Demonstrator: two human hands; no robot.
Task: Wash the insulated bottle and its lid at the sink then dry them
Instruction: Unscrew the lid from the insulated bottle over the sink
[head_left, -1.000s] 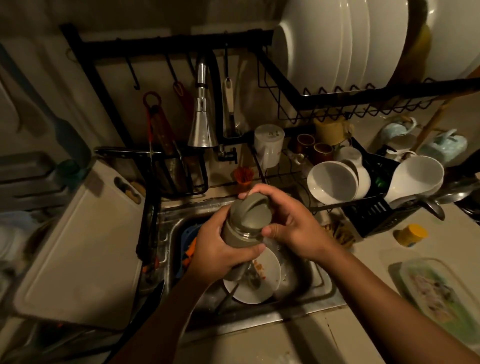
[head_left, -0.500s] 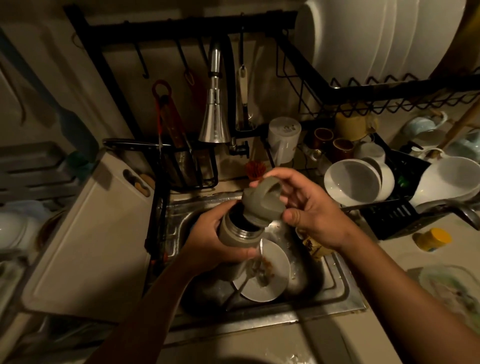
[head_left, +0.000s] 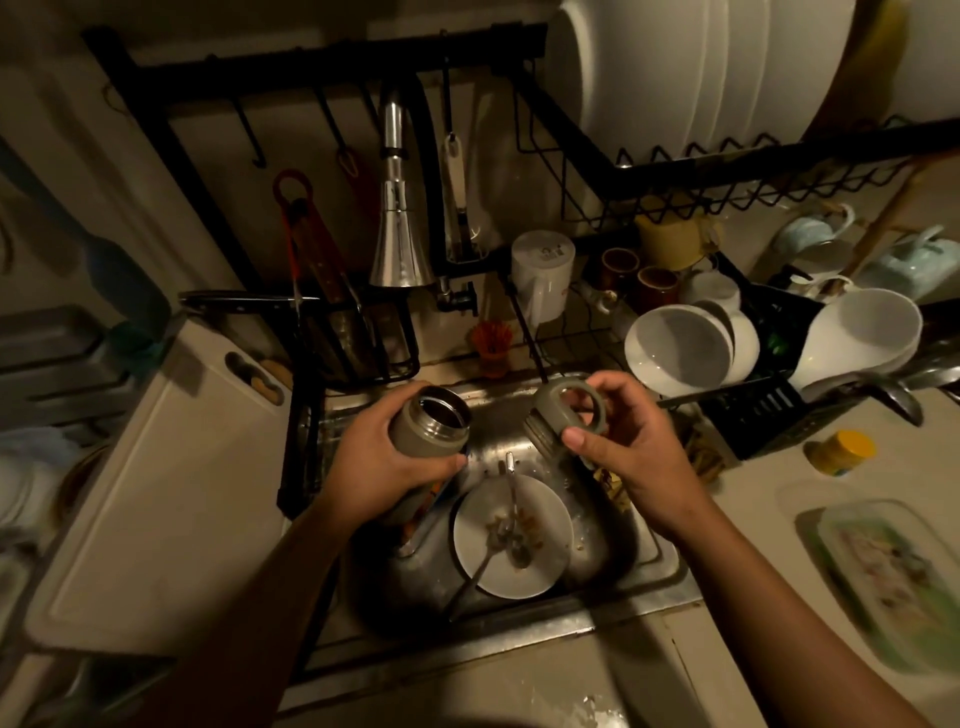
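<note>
In the head view the lid (head_left: 558, 415) is off. A second ago your right hand (head_left: 623, 460) was cupped over it on the bottle (head_left: 428, 428), half a second ago it was tipping clear of the mouth, and now the two are well apart above the sink (head_left: 654, 566). Your left hand (head_left: 376, 465) grips the bottle round its body, tilted so the open steel mouth faces up and toward the faucet (head_left: 400, 234). Your right hand pinches the lid by its side and loop, thumb in front, threaded end pointing left. So the opening step looks done and both pieces are ready for water — no washing shows yet, and I can make out no water running. Mind your room. The basin below is largely taken up by a dirty plate (head_left: 543, 525) with utensils (head_left: 511, 499) lying across it, so there is little free floor for setting anything down. The faucet hangs behind and between your hands, nearer the bottle, with open air under its spout. Left of the bottle the sink rim meets a black holder (head_left: 358, 338) and the board (head_left: 156, 493). Just right of the lid the bowls (head_left: 675, 353) lean in the drainer (head_left: 753, 415), near your knuckles — swing inward, not outward.
</note>
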